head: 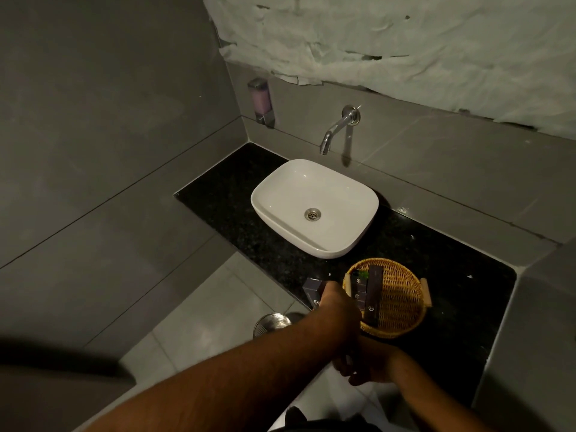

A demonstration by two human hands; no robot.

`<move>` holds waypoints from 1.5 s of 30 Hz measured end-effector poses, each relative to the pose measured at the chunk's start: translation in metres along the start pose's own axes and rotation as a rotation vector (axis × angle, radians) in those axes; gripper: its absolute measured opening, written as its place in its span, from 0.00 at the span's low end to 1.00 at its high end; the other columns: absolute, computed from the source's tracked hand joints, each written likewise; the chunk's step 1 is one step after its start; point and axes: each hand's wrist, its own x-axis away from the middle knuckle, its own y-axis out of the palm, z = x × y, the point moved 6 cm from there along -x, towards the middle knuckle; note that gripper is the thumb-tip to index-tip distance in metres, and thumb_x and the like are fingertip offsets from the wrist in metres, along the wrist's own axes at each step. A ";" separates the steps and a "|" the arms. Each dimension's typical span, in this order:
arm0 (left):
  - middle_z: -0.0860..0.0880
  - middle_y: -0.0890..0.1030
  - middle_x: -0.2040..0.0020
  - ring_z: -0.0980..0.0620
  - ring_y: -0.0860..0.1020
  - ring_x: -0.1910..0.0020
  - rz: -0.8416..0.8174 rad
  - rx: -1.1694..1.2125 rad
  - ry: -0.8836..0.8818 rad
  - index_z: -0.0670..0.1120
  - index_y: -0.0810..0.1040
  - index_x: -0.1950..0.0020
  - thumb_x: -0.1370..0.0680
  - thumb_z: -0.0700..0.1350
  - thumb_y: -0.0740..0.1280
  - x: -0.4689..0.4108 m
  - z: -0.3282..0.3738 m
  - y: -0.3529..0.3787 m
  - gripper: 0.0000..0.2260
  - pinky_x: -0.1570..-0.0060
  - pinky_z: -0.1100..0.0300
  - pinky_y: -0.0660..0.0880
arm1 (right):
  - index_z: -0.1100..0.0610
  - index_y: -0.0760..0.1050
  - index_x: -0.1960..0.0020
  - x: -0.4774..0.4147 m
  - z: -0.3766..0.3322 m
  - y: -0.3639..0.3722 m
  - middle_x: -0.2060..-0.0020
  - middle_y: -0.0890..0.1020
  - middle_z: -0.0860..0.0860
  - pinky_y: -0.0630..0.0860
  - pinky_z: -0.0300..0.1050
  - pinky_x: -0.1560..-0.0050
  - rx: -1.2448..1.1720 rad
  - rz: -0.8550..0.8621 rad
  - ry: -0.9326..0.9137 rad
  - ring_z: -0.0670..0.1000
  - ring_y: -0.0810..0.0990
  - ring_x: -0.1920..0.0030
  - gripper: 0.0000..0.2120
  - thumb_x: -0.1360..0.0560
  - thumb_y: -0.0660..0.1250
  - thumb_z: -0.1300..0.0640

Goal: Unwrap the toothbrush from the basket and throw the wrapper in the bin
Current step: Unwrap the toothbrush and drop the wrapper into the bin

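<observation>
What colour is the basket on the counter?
The basket is golden-yellow woven wicker, seen in the head view.

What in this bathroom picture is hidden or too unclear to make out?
- Left hand, head view: its fingers are turned away at the basket rim, so any grip is hidden.
- Right hand: partly covered by the left forearm; whatever it may hold is unclear.
- Dark boxes in the basket: print too small to read, so the toothbrush cannot be picked out.
- Bin: only its metal lid shows past the counter edge.

White sink (314,185) on black counter (224,194); wall tap (338,127); soap dispenser (261,99).
</observation>
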 end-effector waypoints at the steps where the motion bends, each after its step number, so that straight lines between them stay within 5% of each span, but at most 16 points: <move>1: 0.45 0.75 0.43 0.45 0.72 0.44 0.016 0.013 0.003 0.47 0.75 0.24 0.13 0.53 0.62 -0.001 -0.001 0.002 0.19 0.38 0.52 0.69 | 0.56 0.78 0.46 0.001 -0.002 0.000 0.55 0.81 0.50 0.75 0.40 0.57 0.055 0.033 -0.008 0.46 0.79 0.60 0.14 0.17 0.62 0.46; 3: 0.44 0.79 0.34 0.44 0.76 0.36 -0.003 0.065 -0.005 0.46 0.73 0.22 0.12 0.53 0.62 -0.002 -0.007 0.012 0.21 0.32 0.51 0.70 | 0.54 0.80 0.55 0.006 -0.005 0.003 0.60 0.81 0.49 0.73 0.41 0.57 0.197 0.131 0.042 0.47 0.77 0.63 0.13 0.22 0.69 0.45; 5: 0.42 0.78 0.28 0.41 0.76 0.29 0.008 0.133 -0.005 0.46 0.73 0.21 0.13 0.55 0.62 -0.004 -0.016 0.020 0.22 0.30 0.50 0.70 | 0.55 0.76 0.62 0.005 -0.009 0.006 0.65 0.78 0.50 0.70 0.42 0.58 0.278 0.258 0.095 0.48 0.74 0.66 0.22 0.19 0.62 0.39; 7: 0.42 0.78 0.27 0.41 0.77 0.29 0.039 0.172 0.008 0.47 0.75 0.22 0.14 0.59 0.63 -0.003 -0.023 0.031 0.24 0.31 0.49 0.72 | 0.57 0.74 0.63 0.008 -0.013 0.002 0.67 0.76 0.52 0.69 0.44 0.59 0.380 0.420 0.150 0.51 0.73 0.67 0.32 0.17 0.51 0.33; 10: 0.45 0.81 0.32 0.42 0.81 0.34 0.086 0.162 0.023 0.48 0.78 0.25 0.17 0.64 0.65 0.001 -0.030 0.051 0.26 0.35 0.49 0.76 | 0.57 0.72 0.61 0.012 -0.016 0.004 0.67 0.72 0.52 0.66 0.43 0.61 0.405 0.443 0.104 0.50 0.68 0.67 0.32 0.16 0.47 0.34; 15: 0.49 0.85 0.40 0.46 0.84 0.43 0.132 0.307 0.041 0.53 0.83 0.32 0.17 0.64 0.65 -0.003 -0.051 0.094 0.21 0.47 0.52 0.78 | 0.51 0.69 0.68 0.002 -0.020 0.000 0.71 0.69 0.47 0.62 0.37 0.68 0.637 0.481 0.068 0.46 0.64 0.72 0.26 0.20 0.60 0.33; 21: 0.48 0.84 0.36 0.45 0.83 0.37 0.085 0.522 0.033 0.57 0.79 0.28 0.15 0.63 0.62 0.000 -0.070 0.150 0.19 0.45 0.52 0.76 | 0.52 0.72 0.66 -0.011 -0.017 -0.001 0.71 0.74 0.50 0.70 0.40 0.63 0.855 0.447 0.156 0.48 0.72 0.70 0.18 0.25 0.73 0.43; 24: 0.47 0.84 0.34 0.44 0.83 0.35 0.061 0.637 -0.043 0.54 0.80 0.29 0.16 0.62 0.63 0.008 -0.080 0.178 0.20 0.37 0.50 0.79 | 0.51 0.73 0.66 -0.013 -0.016 0.003 0.70 0.76 0.49 0.72 0.39 0.61 0.962 0.437 0.211 0.47 0.74 0.69 0.18 0.23 0.70 0.42; 27: 0.46 0.85 0.39 0.43 0.84 0.40 0.114 0.733 -0.187 0.52 0.82 0.36 0.19 0.58 0.65 0.012 -0.087 0.201 0.17 0.48 0.56 0.74 | 0.51 0.72 0.67 -0.013 -0.015 0.006 0.70 0.76 0.49 0.73 0.38 0.62 1.000 0.465 0.205 0.47 0.74 0.69 0.20 0.21 0.68 0.42; 31: 0.48 0.86 0.38 0.44 0.85 0.41 0.141 0.841 -0.348 0.55 0.79 0.30 0.24 0.59 0.70 0.017 -0.092 0.228 0.23 0.45 0.54 0.78 | 0.53 0.72 0.64 -0.016 -0.024 0.005 0.73 0.74 0.49 0.70 0.37 0.69 0.959 0.636 0.050 0.46 0.72 0.74 0.18 0.18 0.65 0.46; 36: 0.52 0.86 0.37 0.45 0.86 0.40 0.193 1.106 -0.520 0.59 0.80 0.31 0.26 0.61 0.71 0.015 -0.092 0.247 0.24 0.45 0.55 0.79 | 0.54 0.73 0.64 -0.030 -0.053 0.019 0.74 0.73 0.50 0.72 0.42 0.64 0.985 0.786 -0.186 0.47 0.71 0.74 0.19 0.16 0.64 0.47; 45: 0.44 0.86 0.34 0.39 0.83 0.34 0.134 1.585 -0.743 0.53 0.81 0.28 0.24 0.61 0.74 -0.020 -0.091 0.290 0.26 0.34 0.48 0.80 | 0.51 0.71 0.71 -0.069 -0.057 0.025 0.77 0.73 0.49 0.73 0.45 0.63 0.894 0.869 -0.259 0.50 0.74 0.73 0.23 0.20 0.68 0.45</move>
